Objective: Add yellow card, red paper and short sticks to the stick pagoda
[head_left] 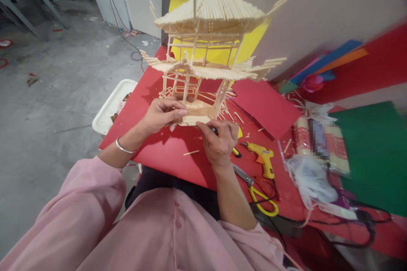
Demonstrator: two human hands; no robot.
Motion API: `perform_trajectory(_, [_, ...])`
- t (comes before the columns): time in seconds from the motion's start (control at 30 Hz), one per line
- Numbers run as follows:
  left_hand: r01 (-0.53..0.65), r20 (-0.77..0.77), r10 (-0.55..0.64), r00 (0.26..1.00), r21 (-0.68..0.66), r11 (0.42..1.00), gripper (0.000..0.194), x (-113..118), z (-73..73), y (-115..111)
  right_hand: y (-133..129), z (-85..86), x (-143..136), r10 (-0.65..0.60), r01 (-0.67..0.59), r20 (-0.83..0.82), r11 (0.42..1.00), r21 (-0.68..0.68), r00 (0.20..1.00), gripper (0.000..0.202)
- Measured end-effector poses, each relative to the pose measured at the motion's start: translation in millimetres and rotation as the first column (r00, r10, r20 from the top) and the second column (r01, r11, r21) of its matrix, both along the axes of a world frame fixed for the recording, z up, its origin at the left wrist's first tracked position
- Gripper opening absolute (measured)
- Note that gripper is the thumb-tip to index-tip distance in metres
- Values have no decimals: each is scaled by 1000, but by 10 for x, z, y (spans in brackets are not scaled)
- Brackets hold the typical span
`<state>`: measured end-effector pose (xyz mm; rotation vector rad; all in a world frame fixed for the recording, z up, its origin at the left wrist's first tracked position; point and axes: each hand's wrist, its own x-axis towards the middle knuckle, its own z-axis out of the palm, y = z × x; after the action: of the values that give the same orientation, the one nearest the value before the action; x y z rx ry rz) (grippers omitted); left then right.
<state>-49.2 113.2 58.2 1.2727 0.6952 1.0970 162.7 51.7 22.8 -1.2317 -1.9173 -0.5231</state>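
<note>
A two-tiered pagoda model (pixel 203 67) made of thin pale sticks stands upright over the red-covered table (pixel 152 144). My left hand (pixel 165 113) is closed on the front left corner of its base, thumb and fingers pinched there. At the base's front right edge my right hand (pixel 220 137) is closed, its thumb and index fingertip against the edge. A dark object, partly hidden, shows by the right fingers. One loose stick (pixel 191 152) lies on the table below the base.
To the right lie a yellow glue gun (pixel 262 156), yellow-handled scissors (pixel 262 203), a cutter (pixel 236 152), a plastic bag (pixel 311 182) and cables. Red sheets (pixel 267 103) and scattered sticks lie behind. A white tray (pixel 106 112) sits left of the table.
</note>
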Motion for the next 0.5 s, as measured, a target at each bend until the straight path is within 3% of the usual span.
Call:
perform_trajectory(0.13, [2,5,-3,1000,10,1000,37,-4,6,-23,-27,43,60,14,-13,-22,999,34,1000,18])
perform_trajectory(0.23, [8,23,-8,1000,0,1000,35,0,-24,-53,-22,81,119,-50,62,-193,997,56,980,21])
perform_trajectory(0.33, [2,26,-2,1000,-28,1000,35,14,-64,-97,31,125,176,-138,119,-365,990,-73,921,26])
perform_trajectory(0.5, [-30,-9,30,1000,-45,999,38,31,-103,-179,140,202,231,-135,-21,-471,951,-310,872,33])
